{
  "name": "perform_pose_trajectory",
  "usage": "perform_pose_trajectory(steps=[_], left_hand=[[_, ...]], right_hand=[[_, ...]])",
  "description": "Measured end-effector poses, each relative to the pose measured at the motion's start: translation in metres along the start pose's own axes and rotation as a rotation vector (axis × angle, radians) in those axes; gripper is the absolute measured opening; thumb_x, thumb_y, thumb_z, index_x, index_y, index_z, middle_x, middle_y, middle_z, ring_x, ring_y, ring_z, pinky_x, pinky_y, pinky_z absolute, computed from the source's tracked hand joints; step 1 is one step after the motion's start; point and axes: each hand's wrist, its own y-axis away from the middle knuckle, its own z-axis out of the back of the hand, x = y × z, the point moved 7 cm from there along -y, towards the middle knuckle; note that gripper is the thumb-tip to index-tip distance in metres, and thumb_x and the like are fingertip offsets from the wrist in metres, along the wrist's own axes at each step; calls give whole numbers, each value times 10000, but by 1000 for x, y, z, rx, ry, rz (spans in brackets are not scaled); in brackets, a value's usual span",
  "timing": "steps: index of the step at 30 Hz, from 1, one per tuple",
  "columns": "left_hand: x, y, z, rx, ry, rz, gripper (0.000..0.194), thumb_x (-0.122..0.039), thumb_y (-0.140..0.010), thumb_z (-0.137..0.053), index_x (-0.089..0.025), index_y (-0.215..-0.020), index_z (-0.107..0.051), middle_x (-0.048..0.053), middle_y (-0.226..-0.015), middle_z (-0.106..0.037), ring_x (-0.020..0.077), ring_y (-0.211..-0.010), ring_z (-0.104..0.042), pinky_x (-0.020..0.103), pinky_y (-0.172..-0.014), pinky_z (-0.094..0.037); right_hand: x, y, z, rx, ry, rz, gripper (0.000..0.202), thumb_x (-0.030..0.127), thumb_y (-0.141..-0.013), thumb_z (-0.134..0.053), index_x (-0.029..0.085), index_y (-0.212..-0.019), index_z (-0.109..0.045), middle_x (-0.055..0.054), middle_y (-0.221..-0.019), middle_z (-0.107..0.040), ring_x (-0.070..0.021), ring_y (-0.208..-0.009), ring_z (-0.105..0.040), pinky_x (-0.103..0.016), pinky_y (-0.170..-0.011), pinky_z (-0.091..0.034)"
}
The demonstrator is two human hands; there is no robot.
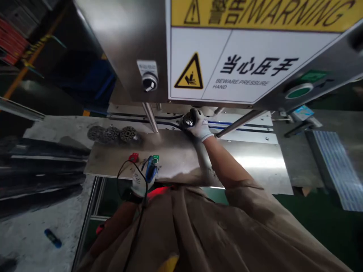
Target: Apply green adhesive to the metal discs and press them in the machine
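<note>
My right hand (200,126), in a white glove, reaches under the press head. Its fingers curl round a round metal part (189,120) with a slotted, star-like face, sitting on the press bed. My left hand (141,182), also gloved, is low in front of my body at the bench's front edge. It is closed on a blue handheld device (151,170) with a black cable, which looks like a scanner; the exact kind is unclear. Beside that device are a green button (155,160) and a red button (133,157).
Several slotted round metal parts (128,134) stand in a row on the left. The press housing (124,49) with its warning sign overhangs the bench (176,151), and a steel column (238,124) stands right of my right hand. Long dark wrapped bundles (42,166) lie at far left.
</note>
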Motion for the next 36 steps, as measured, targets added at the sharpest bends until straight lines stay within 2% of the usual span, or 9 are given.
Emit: perform_pose_trajectory(steps=[3,8,12,14,18,21,24,32,36], left_hand=[[5,6,-7,23,-65,-169,416,-361,-926,-637,-189,-1301,-685,175,-1243,-716,367,-1177,-674,508,-1071,-531],[-17,8,-13,-67,-211,-435,458,-339,-939,-613,-172,-1365,-627,145,-1200,-730,322,-1058,-689,478,-960,-562],[-22,7,-17,-26,-276,-481,493,-408,-931,-628,-197,-1376,-623,102,-1252,-729,316,-1070,-674,493,-990,-538],[-20,8,-18,1,-311,-484,474,-390,-928,-643,-214,-1368,-630,78,-1264,-730,309,-1079,-671,491,-995,-534],[-17,10,-23,6,-376,-522,438,-344,-913,-667,-201,-1327,-648,80,-1242,-733,298,-1059,-675,481,-975,-545],[-14,12,-25,-55,-410,-545,400,-339,-925,-653,-181,-1292,-663,105,-1199,-737,297,-1046,-678,472,-964,-549],[-14,12,-27,-52,-434,-545,390,-352,-935,-636,-180,-1284,-670,113,-1187,-737,301,-1033,-679,472,-939,-556],[-22,-4,-27,83,-452,-407,415,-310,-916,-611,-150,-1291,-691,144,-1150,-749,313,-976,-700,471,-888,-582],[-14,10,-12,54,-359,-334,412,-306,-918,-621,-204,-1312,-683,101,-1226,-735,283,-1089,-691,422,-988,-570]], right_hand=[[7,1,-5,1,55,-52,814,429,-680,-803,132,-1385,-524,-222,-1360,-598,-352,-1224,-616,-503,-1109,-517],[-1,8,-10,-14,231,-310,835,412,-691,-812,156,-1420,-494,-207,-1301,-642,-347,-1211,-638,-482,-1061,-536],[10,-7,-9,86,250,-218,866,452,-677,-821,175,-1432,-500,-181,-1241,-686,-334,-1141,-660,-472,-993,-561],[26,10,5,75,285,-117,885,449,-689,-807,166,-1465,-488,-207,-1311,-660,-370,-1205,-633,-510,-1021,-546],[47,130,44,-118,367,86,768,516,-861,-646,160,-1516,-459,-225,-1481,-549,-408,-1355,-544,-571,-1088,-508],[18,244,65,-300,558,3,728,637,-949,-476,130,-1470,-514,-258,-1372,-612,-464,-1246,-585,-651,-985,-521],[-10,303,66,-304,559,28,709,654,-976,-412,127,-1428,-554,-239,-1292,-662,-426,-1162,-634,-591,-950,-545],[-23,263,77,-219,537,-46,511,658,-892,-529,188,-977,-709,-152,-1002,-724,-337,-882,-639,-454,-754,-501],[12,253,68,-291,425,23,505,598,-906,-532,155,-1078,-702,-191,-1111,-718,-340,-1002,-634,-472,-885,-501]])
